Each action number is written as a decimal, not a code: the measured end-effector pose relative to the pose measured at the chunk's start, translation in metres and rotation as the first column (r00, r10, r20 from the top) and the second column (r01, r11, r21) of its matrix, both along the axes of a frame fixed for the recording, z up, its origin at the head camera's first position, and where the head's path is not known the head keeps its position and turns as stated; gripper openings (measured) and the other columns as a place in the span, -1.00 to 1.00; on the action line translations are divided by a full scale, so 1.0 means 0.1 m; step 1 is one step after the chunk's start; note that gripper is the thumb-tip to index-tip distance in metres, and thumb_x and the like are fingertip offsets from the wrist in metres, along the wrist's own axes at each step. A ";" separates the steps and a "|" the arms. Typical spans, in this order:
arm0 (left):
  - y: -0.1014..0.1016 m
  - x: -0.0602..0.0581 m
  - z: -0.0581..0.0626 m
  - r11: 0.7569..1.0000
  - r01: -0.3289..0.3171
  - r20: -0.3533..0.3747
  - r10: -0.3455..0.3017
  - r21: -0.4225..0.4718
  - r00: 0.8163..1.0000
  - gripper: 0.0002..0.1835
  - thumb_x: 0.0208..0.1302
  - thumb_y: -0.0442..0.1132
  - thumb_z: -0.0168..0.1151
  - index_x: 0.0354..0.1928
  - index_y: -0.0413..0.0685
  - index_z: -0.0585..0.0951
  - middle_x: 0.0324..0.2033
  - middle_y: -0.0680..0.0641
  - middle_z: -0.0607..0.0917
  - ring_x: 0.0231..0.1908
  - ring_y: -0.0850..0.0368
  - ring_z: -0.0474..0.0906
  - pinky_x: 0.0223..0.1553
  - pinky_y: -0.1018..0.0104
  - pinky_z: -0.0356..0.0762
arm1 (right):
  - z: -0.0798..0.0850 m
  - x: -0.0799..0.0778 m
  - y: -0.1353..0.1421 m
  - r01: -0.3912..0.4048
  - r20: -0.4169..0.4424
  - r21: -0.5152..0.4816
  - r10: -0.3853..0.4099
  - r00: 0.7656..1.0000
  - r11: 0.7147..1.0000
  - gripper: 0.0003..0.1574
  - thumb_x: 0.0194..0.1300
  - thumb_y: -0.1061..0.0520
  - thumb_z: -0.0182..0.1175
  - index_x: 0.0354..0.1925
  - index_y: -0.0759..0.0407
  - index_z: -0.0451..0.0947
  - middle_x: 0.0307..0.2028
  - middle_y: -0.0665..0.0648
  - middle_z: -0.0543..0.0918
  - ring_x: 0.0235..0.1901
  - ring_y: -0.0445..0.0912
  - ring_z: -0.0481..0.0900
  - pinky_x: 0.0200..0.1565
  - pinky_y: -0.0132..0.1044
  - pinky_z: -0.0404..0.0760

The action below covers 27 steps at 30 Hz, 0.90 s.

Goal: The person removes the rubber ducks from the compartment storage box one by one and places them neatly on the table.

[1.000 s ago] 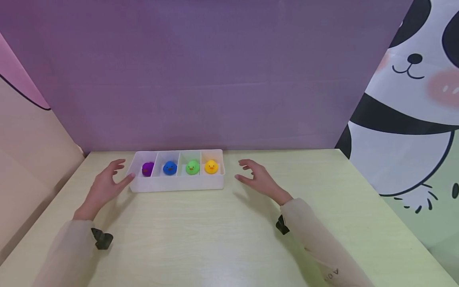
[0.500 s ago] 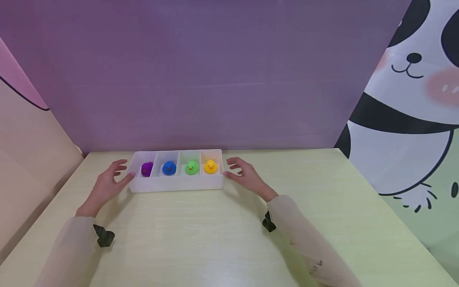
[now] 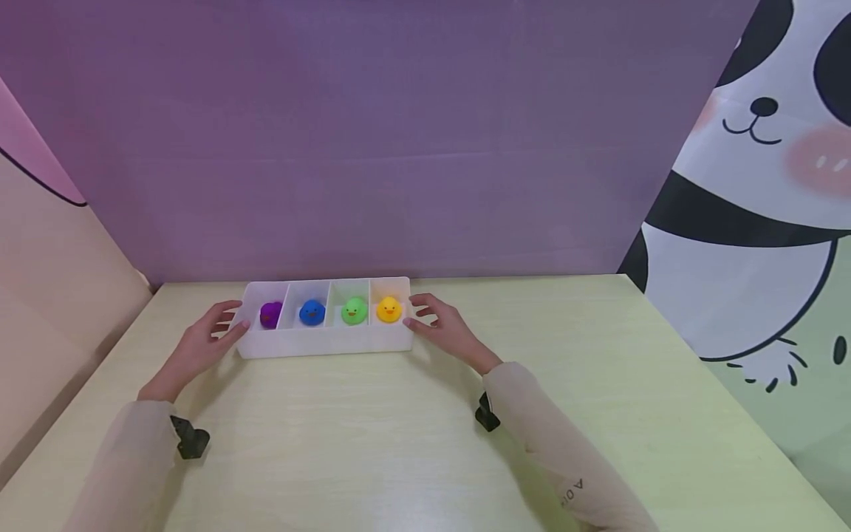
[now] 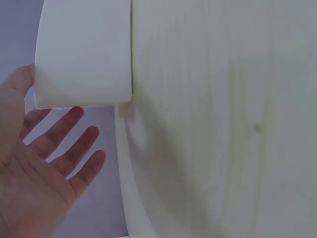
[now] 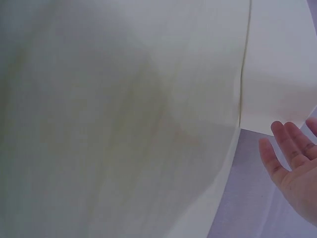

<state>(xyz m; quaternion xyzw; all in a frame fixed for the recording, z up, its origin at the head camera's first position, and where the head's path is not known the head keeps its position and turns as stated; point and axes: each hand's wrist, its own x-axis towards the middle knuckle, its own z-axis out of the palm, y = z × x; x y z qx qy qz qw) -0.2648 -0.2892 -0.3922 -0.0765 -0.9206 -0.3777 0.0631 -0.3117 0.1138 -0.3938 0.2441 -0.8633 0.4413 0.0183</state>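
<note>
A white divided tray (image 3: 326,342) lies at the table's far edge in the head view. Each compartment holds one rubber duck: from left to right a purple duck (image 3: 270,315), a blue duck (image 3: 312,312), a green duck (image 3: 354,311) and a yellow duck (image 3: 388,309). At the tray's left end is my left hand (image 3: 199,343), thumb against the front corner and fingers spread loosely along the end wall. My right hand (image 3: 448,329) is at the opposite end, thumb and fingertips at the wall. Both wrist views show relaxed, spread fingers beside the tray's ends.
The pale wooden table (image 3: 332,436) stretches in front of the tray. Right behind the tray hangs a purple backdrop (image 3: 372,148). A panda picture (image 3: 751,222) covers the right wall, and a plain wall (image 3: 60,295) borders the table's left side.
My right hand has moved left, from beside the tray up to its right end. The left hand has barely shifted, and its fingers are nearer the left end. The ducks keep their compartments.
</note>
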 end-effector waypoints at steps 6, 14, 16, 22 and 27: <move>-0.01 -0.01 0.00 1.000 0.010 0.001 -0.010 -0.007 1.000 -0.39 0.33 0.03 -0.02 0.28 -0.18 0.19 0.13 -0.47 0.36 0.08 -0.41 0.35 0.06 -0.22 0.32 | -0.01 -0.01 -0.01 0.003 -0.004 0.010 -0.003 1.000 1.000 -0.40 0.25 0.02 0.16 0.17 0.25 0.30 0.12 0.22 0.46 0.02 0.09 0.50 0.00 -0.04 0.50; 0.02 0.01 0.06 1.000 0.013 0.032 -0.012 -0.021 0.999 -0.38 0.33 0.03 -0.01 0.29 -0.19 0.17 0.14 -0.48 0.34 0.10 -0.41 0.32 0.07 -0.23 0.31 | 0.01 -0.01 -0.02 0.005 0.003 0.028 -0.005 1.000 1.000 -0.40 0.24 0.03 0.17 0.17 0.25 0.30 0.12 0.22 0.46 0.02 0.08 0.50 0.02 -0.04 0.50; 0.02 0.01 0.07 1.000 0.012 0.040 -0.011 -0.025 0.999 -0.37 0.33 0.03 -0.01 0.29 -0.19 0.16 0.14 -0.47 0.34 0.10 -0.41 0.32 0.07 -0.23 0.31 | 0.01 -0.01 -0.02 0.006 0.007 0.033 -0.006 1.000 0.999 -0.40 0.24 0.03 0.17 0.17 0.25 0.30 0.12 0.22 0.45 0.03 0.09 0.50 0.03 -0.01 0.49; 0.02 0.01 0.07 1.000 0.005 0.063 -0.004 -0.025 0.998 -0.34 0.31 0.07 0.00 0.30 -0.18 0.15 0.16 -0.46 0.33 0.12 -0.40 0.30 0.07 -0.23 0.30 | 0.04 0.00 -0.01 0.002 0.020 0.044 -0.003 1.000 0.999 -0.39 0.24 0.03 0.17 0.17 0.26 0.29 0.13 0.23 0.45 0.04 0.10 0.49 0.06 0.05 0.45; 0.03 0.00 0.06 1.000 -0.002 0.045 0.003 -0.022 0.999 -0.36 0.30 0.05 0.02 0.29 -0.18 0.18 0.14 -0.46 0.35 0.10 -0.39 0.33 0.06 -0.22 0.32 | 0.05 0.01 -0.01 0.003 0.020 0.054 -0.004 1.000 0.999 -0.38 0.24 0.03 0.17 0.18 0.26 0.29 0.13 0.23 0.45 0.04 0.10 0.48 0.06 0.05 0.45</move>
